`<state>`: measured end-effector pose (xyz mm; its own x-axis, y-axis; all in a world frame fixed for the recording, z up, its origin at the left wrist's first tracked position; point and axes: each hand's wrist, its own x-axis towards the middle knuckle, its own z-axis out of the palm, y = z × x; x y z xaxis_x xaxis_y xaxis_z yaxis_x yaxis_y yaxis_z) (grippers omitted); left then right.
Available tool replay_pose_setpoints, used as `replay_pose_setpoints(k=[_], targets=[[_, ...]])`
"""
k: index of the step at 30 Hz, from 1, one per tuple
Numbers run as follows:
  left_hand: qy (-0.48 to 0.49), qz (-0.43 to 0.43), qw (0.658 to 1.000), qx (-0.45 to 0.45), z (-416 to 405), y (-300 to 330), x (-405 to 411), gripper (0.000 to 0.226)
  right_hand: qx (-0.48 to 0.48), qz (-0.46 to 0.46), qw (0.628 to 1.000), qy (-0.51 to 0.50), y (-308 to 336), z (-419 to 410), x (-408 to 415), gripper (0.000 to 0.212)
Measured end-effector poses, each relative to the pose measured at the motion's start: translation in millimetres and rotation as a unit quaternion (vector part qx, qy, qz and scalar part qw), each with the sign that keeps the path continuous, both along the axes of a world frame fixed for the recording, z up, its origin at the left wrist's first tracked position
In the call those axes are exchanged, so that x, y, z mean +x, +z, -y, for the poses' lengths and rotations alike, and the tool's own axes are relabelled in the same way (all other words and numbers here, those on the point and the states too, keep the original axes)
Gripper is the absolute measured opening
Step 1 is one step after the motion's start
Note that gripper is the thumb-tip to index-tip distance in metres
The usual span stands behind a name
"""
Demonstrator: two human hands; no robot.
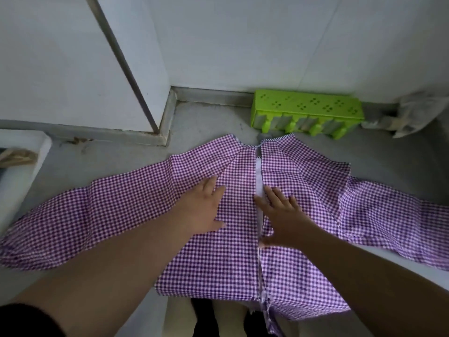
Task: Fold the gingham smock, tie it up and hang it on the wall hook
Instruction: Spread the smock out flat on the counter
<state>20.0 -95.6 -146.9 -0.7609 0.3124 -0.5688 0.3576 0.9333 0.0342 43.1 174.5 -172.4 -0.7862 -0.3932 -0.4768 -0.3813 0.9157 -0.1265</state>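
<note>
One smock, two hands flat on it.
The gingham smock (233,239) lay spread under the left hand (204,210) and right hand (281,220), fingers straight, gripping nothing.

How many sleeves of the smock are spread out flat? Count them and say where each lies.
2. The left sleeve stretches out past the left hand to the picture's left edge; the right sleeve runs beyond the right hand to the right edge, its end cut off.

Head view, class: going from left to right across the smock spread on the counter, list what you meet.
Left sleeve → left hand pressing flat on the cloth → pale centre opening → right hand pressing flat on the cloth → right sleeve.
</note>
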Motion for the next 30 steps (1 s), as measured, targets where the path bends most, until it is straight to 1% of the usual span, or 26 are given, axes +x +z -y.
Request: replay_pose_setpoints(k=[1,3,5,6,8,9,11,13,16,17,18,19,21,23,24,25,27,28,30], targets=[[0.000,0.023,1.000,0.011,-14,1,0,0.119,-0.013,-0.006,1.000,-0.005,2,3,0,0.120],[-0.005,0.061,0.998,-0.030,-37,-1,1,0.126,-0.047,-0.058,0.997,-0.006,12,2,3,0.097],[-0.020,0.057,0.994,-0.090,-52,-6,4,0.135,-0.071,-0.101,0.991,0.048,17,-8,15,0.066],[-0.023,0.053,0.992,-0.116,-54,-8,4,0.139,-0.076,-0.100,0.988,0.091,16,-10,22,0.055],[-0.026,0.057,0.988,-0.145,-62,-10,3,0.144,-0.075,-0.077,0.984,0.143,10,-18,36,0.048],[-0.028,0.061,0.986,-0.155,-65,-10,2,0.145,-0.075,-0.067,0.985,0.139,6,-20,39,0.043],[-0.027,0.068,0.983,-0.171,-68,-8,0,0.146,-0.083,-0.070,0.985,0.131,0,-18,40,0.026],[-0.016,0.077,0.981,-0.176,-72,-5,-2,0.147,-0.091,-0.087,0.979,0.161,-4,-12,39,0.015],[0.006,0.090,0.980,-0.175,-81,1,-6,0.149,-0.131,-0.103,0.962,0.218,-6,-8,49,0.014],[0.012,0.092,0.980,-0.174,-84,2,-7,0.149,-0.139,-0.104,0.958,0.227,-5,-9,52,0.017],[0.014,0.092,0.980,-0.178,-87,4,-9,0.148,-0.139,-0.107,0.961,0.215,-1,-14,54,0.025],[0.013,0.094,0.978,-0.186,-87,5,-9,0.147,-0.139,-0.118,0.968,0.174,3,-19,53,0.034],[0.001,0.095,0.975,-0.202,-94,8,-10,0.143,-0.127,-0.141,0.982,0.008,12,-41,44,0.051],[-0.009,0.091,0.974,-0.208,-98,13,-12,0.137,-0.108,-0.111,0.975,-0.159,21,-71,34,0.063],[-0.010,0.086,0.976,-0.199,-97,13,-14,0.131,-0.082,-0.080,0.974,-0.197,24,-83,31,0.068],[-0.011,0.076,0.980,-0.183,-95,14,-17,0.123,-0.050,-0.046,0.977,-0.202,26,-95,30,0.074],[-0.002,0.048,0.990,-0.133,-88,17,-26,0.102,0.001,0.017,0.984,-0.175,25,-112,33,0.080],[0.007,0.031,0.994,-0.105,-86,19,-32,0.092,0.009,0.029,0.985,-0.168,25,-120,34,0.078],[0.034,0.005,0.998,-0.058,-77,22,-45,0.076,0.001,0.001,0.985,-0.173,27,-129,28,0.062]])
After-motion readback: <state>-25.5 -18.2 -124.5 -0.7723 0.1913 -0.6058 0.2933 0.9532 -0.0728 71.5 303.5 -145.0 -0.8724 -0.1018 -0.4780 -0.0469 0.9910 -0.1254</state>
